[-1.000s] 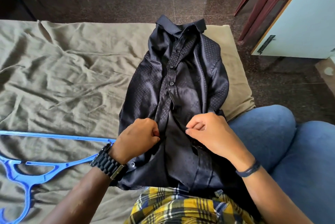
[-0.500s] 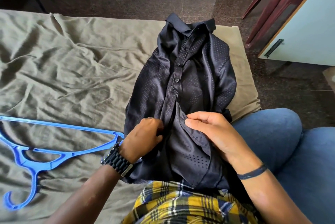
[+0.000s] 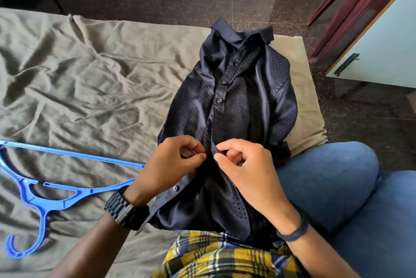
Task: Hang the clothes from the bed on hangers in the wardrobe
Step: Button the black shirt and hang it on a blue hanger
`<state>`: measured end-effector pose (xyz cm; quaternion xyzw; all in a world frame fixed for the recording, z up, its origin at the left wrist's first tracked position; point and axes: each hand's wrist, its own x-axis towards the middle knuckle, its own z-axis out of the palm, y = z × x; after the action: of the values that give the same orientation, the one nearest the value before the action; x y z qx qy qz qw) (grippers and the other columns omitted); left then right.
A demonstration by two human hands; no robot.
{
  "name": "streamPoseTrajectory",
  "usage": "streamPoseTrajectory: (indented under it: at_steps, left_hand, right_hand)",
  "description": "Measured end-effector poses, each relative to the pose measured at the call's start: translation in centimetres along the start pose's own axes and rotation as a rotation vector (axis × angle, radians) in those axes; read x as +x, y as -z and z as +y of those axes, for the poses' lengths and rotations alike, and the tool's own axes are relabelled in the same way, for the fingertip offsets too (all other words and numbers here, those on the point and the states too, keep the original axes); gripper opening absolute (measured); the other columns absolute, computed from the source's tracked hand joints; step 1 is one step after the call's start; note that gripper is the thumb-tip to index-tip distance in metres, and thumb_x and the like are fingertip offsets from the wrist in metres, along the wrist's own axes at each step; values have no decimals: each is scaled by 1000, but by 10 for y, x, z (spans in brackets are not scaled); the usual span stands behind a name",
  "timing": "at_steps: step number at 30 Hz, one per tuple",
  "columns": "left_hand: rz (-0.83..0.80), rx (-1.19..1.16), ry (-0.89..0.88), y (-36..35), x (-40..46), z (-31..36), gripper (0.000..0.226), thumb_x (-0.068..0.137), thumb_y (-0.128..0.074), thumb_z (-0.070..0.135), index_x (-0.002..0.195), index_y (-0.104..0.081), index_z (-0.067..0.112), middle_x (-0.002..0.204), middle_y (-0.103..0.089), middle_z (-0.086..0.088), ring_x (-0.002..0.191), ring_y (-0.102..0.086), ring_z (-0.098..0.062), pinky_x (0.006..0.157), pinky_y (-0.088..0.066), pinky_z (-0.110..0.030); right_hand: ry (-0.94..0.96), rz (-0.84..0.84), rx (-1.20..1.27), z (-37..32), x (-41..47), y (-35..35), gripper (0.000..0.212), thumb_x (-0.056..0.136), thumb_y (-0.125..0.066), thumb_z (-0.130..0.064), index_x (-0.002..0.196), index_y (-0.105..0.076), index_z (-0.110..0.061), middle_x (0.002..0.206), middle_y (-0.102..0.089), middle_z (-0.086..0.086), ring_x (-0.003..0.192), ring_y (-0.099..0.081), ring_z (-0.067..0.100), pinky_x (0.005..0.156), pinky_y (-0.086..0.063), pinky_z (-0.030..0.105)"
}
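Both hands, left hand [image 3: 177, 163] and right hand [image 3: 245, 169], pinching placket of glossy dotted navy shirt [image 3: 238, 102].

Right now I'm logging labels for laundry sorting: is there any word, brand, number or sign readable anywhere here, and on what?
None can be read.
Dark dotted shirt: no tag or label shows.
Blue hanger: plain, no marking visible.
Watch on the left wrist: only its band faces the camera.
Cabinet door: only a handle, no text.

Blue hanger [image 3: 51, 190] cut off at left edge.
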<state>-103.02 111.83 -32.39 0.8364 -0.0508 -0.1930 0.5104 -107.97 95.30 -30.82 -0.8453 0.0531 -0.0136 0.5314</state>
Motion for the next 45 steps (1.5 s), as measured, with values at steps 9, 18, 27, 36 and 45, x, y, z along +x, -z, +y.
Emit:
streamPoseTrajectory:
  at_steps: [9, 18, 27, 36, 45]
  left_hand:
    - [-104, -621, 251, -15, -9, 10, 9, 88, -58, 4, 84, -65, 1, 77, -65, -10, 75, -64, -15, 68, -55, -21]
    - [-40, -757, 315, -23, -13, 14, 12, 89, -55, 2, 89, -63, -8, 83, -66, -19, 73, -66, -19, 71, -59, -25]
    - [65, -783, 332, -39, -20, 14, 10, 87, -58, 2, 82, -66, -3, 74, -68, -14, 67, -67, -14, 66, -57, -21]
    - [56, -766, 287, -42, -20, 20, 16, 90, -56, 2, 79, -67, -2, 73, -65, -13, 67, -64, -14, 63, -55, -19]
    - [27, -632, 203, -40, -12, 13, 9, 83, -63, 9, 76, -69, 7, 73, -68, -8, 74, -63, -20, 72, -53, -29]
  right_hand:
    - [67, 41, -92, 3, -4, 0, 11, 83, -71, -9, 91, -73, -16, 61, -53, -12, 59, -55, 5, 57, -40, 7]
    - [142, 41, -156, 5, -7, -3, 10, 84, -71, -12, 93, -73, -15, 67, -60, -8, 60, -60, 8, 54, -49, 16]
    - [-31, -101, 54, 12, -6, 8, 10, 88, -65, -9, 90, -75, -11, 70, -70, -4, 61, -68, 8, 55, -58, 25]
    - [-112, -61, 157, 16, -7, 7, 7, 83, -71, -7, 81, -69, -13, 66, -64, -2, 58, -65, 11, 50, -56, 25]
    - [-307, -134, 386, 15, 0, 12, 4, 85, -68, -4, 81, -69, -4, 70, -63, 8, 62, -63, 11, 54, -56, 27]
